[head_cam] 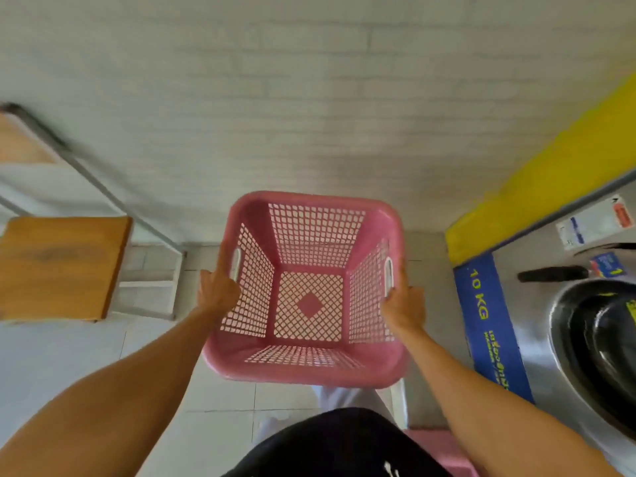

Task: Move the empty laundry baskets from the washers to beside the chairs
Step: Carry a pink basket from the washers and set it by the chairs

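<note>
An empty pink lattice laundry basket [309, 371] hangs in the air in front of me, open side up. My left hand [217, 290] grips its left handle slot and my right hand [402, 306] grips the right one. A wooden chair seat [58, 266] stands to the left. On the right is a steel front-loading washer [564, 304] with a blue "10 KG" label.
A white brick wall [309, 98] faces me, with a yellow stripe [537, 177] above the washer. A metal-framed table [41, 146] stands at the far left behind the chair. Another pink item [444, 449] shows low down by my right forearm. White floor tiles lie below.
</note>
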### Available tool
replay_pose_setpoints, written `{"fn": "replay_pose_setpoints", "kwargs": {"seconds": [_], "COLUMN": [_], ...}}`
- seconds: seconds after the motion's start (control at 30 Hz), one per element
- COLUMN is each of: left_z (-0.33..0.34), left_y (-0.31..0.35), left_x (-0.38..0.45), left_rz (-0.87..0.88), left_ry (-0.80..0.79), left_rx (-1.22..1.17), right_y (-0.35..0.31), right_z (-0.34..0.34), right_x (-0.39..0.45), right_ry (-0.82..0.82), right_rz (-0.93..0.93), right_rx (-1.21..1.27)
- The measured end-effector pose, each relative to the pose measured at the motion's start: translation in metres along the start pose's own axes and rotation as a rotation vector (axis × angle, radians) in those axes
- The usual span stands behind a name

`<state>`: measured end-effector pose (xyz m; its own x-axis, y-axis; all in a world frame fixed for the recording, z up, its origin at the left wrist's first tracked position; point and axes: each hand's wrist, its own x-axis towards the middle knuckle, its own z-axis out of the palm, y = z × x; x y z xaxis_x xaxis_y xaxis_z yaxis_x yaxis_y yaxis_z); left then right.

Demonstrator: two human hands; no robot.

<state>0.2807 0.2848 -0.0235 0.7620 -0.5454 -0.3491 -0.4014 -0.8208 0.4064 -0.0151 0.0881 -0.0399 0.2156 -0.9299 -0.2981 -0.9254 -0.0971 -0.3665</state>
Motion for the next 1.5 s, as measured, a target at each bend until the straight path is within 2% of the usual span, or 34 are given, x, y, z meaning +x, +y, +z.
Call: {"fn": "replay_pose_setpoints", "kwargs": {"seconds": [0.1,0.2,0.5,0.7,0.83,1.03,1.2,1.4,1.5], "left_z": [-0.019,-0.041,-0.117,-0.137,-0.142,-0.146,-0.176,-0.219,-0.235], "left_y": [-0.074,-0.142,-0.287,-0.372,-0.426,-0.505,-0.563,-0.619,-0.645], "left_x": [-0.042,-0.087,-0.230,-0.319,-0.358,-0.383,-0.391,-0.390,-0.393], "left_rz": [-0.067,-0.220,-0.572,-0.817,-0.941,-1.085,-1.230,-1.291,-1.290], "left_ry": [0.062,0.093,0.244,0.399,0.431,0.482,0.413,0.455,0.532], "left_rx": [0.001,-0.037,-0.167,-0.269,-0.298,-0.371,-0.443,-0.493,-0.460], "right_y": [-0.043,-0.085,-0.204,-0.295,-0.348,-0.422,-0.485,-0.568,-0.597], "right_z": [0.012,0.027,0.094,0.149,0.185,0.262,0.310,0.351,0.367], "right_x": [-0.040,-0.082,-0.191,-0.270,-0.322,-0.382,-0.429,-0.480,-0.504], "right_ry": [-0.024,-0.042,-0.089,-0.176,-0.241,-0.361,-0.447,-0.561,-0.616], "right_rz": [-0.261,-0.463,-0.839,-1.075,-1.260,-1.395,-1.465,-1.542,-1.535], "right_rx": [-0.056,-0.096,-0.188,-0.204,-0.236,-0.316,-0.332,-0.373,-0.381]}}
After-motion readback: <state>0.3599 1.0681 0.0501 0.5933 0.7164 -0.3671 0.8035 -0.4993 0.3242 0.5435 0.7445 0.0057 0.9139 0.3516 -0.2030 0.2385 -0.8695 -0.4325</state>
